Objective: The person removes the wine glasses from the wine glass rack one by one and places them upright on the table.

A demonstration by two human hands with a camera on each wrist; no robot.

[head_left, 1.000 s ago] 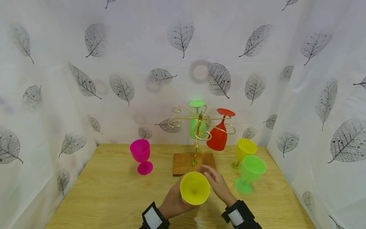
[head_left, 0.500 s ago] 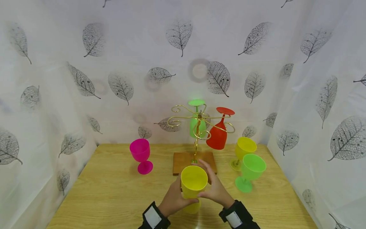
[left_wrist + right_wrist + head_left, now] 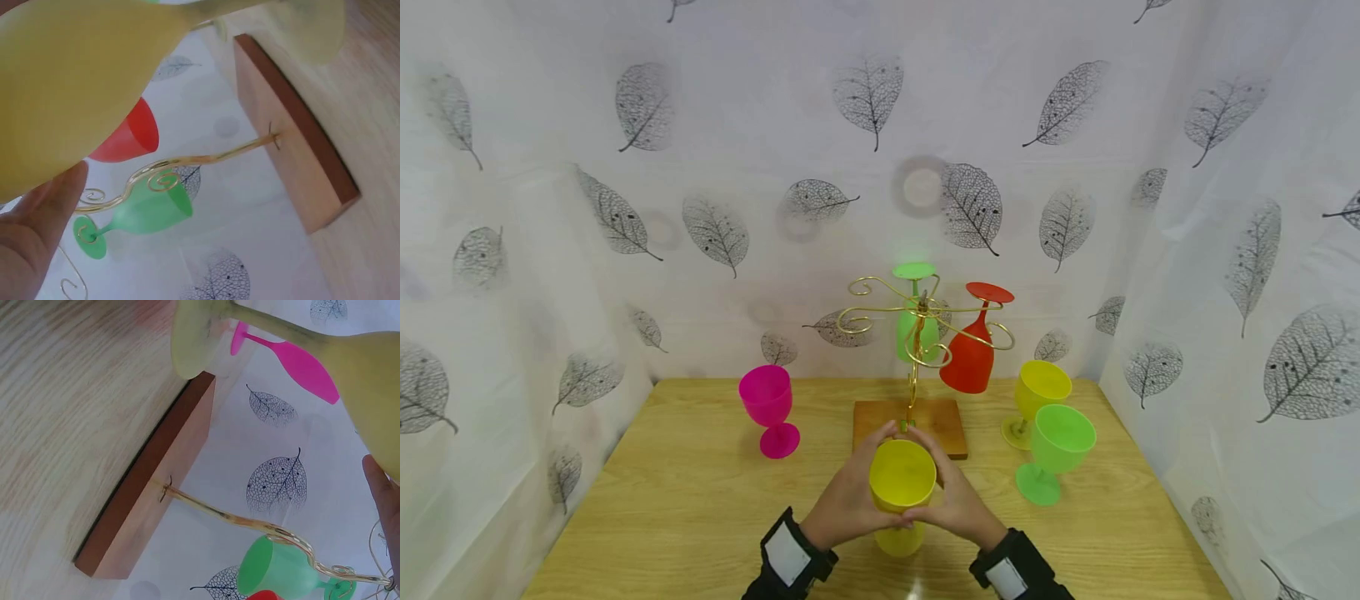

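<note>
A yellow plastic goblet [image 3: 902,475] stands bowl up in front of me, in the head view. Around the left side of its bowl curls my left hand [image 3: 847,493]; my right hand [image 3: 958,504] grips the other side, and the thumbs meet at the front. Both wrist views show the yellow bowl close up, with the stem and foot free of fingers. Whether the foot touches the table I cannot tell. Just behind is a gold wire rack on a wooden base [image 3: 946,421]. From it hang, upside down, a green goblet [image 3: 928,333] and a red goblet [image 3: 967,362].
A magenta goblet [image 3: 767,396] stands on the wooden table [image 3: 700,500] at left. At right stand a second yellow goblet [image 3: 1043,386] and a light green goblet [image 3: 1063,437]. Behind the table hangs a white leaf-patterned curtain [image 3: 760,108]. Bare wire hooks [image 3: 857,321] curl toward the left.
The goblet, earlier in the left hand with its mouth facing me, has tipped away so its foot shows below. My right hand, first open beside it, has closed around the bowl.
</note>
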